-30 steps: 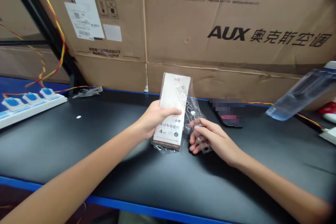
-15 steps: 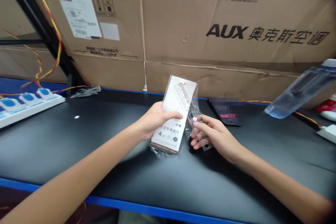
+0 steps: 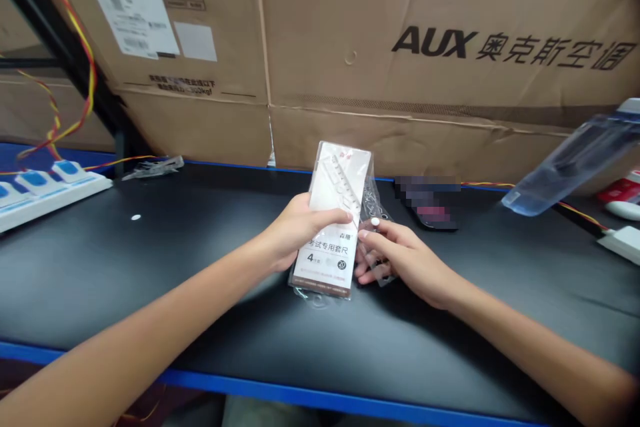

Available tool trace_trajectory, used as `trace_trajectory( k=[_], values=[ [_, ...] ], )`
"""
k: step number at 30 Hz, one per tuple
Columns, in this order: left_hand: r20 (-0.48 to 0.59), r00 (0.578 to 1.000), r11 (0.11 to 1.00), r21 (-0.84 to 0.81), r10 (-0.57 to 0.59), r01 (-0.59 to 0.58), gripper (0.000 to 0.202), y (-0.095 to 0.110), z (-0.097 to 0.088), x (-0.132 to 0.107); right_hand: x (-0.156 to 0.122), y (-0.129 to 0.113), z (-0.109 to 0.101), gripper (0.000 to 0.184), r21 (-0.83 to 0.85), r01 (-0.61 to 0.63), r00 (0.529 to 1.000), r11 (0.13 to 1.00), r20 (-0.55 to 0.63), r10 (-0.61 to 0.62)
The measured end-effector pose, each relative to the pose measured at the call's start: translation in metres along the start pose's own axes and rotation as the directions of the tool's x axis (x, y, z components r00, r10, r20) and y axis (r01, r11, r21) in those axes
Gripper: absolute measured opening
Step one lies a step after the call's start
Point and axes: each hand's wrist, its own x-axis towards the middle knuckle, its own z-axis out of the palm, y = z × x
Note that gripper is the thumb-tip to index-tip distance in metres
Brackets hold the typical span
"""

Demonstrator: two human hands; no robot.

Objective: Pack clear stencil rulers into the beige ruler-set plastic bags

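Ruler pack [image 3: 330, 227], both hands' fingers [image 3: 334, 216] closed around

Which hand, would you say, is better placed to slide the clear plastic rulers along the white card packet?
Probably the right hand: it pinches the clear plastic rulers at the packet's edge, while the left hand is wrapped round the white card packet, steadying it.

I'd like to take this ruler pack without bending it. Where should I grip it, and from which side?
Probably the long left edge at mid-height, pinched front to back from the left, as the left hand does. The ruler pack is flat and thin, and the right hand with clear rulers crowds its right edge.
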Motion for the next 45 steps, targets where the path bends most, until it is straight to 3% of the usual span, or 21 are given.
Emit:
trace_trajectory(
  k=[4,7,11,13,23,29,34,40,42,45],
  values=[
    [-0.022,1.000,0.999,-0.031,-0.013,0.013,0.029,-0.001,0.002,0.000,0.000,-0.001,0.003,0.028,0.074,-0.036,0.999,0.997,0.024,0.034],
    [-0.060,0.998,0.998,-0.055,-0.020,0.017,0.029,0.001,0.004,0.000,0.001,-0.005,-0.003,0.032,0.097,0.030,0.999,0.995,0.014,-0.032],
    [-0.130,0.991,0.994,-0.098,0.029,-0.041,0.028,0.003,0.001,0.002,0.002,-0.013,-0.016,0.023,-0.124,0.197,0.962,0.973,-0.167,-0.216],
    [-0.175,0.982,0.988,-0.125,0.066,-0.089,0.028,0.003,-0.002,0.004,0.001,-0.017,-0.020,0.014,-0.240,0.239,0.935,0.941,-0.203,-0.289],
    [-0.145,0.989,0.982,-0.175,0.041,-0.066,0.031,0.002,-0.004,0.003,-0.005,-0.014,-0.007,0.013,-0.331,0.334,0.906,0.882,-0.145,-0.398],
    [-0.142,0.990,0.982,-0.184,0.024,-0.050,0.032,0.000,-0.004,0.005,-0.006,-0.014,-0.009,0.014,-0.358,0.328,0.909,0.874,-0.132,-0.396],
    [-0.160,0.987,0.980,-0.194,0.013,-0.045,0.034,0.003,-0.007,0.006,-0.007,-0.016,-0.014,0.026,-0.357,0.340,0.921,0.870,-0.059,-0.384],
    [-0.129,0.992,0.980,-0.195,0.010,-0.036,0.032,0.006,-0.007,0.004,-0.008,-0.015,-0.019,0.061,-0.378,0.334,0.942,0.864,0.171,-0.289],
    [-0.118,0.993,0.980,-0.196,0.006,-0.029,0.031,0.006,-0.008,0.005,-0.008,-0.015,-0.020,0.055,-0.364,0.315,0.945,0.876,0.209,-0.252],
    [-0.103,0.995,0.977,-0.211,-0.004,-0.017,0.033,0.006,-0.011,0.006,-0.007,-0.016,-0.023,0.032,-0.301,0.293,0.938,0.907,0.273,-0.213]
  ],
)
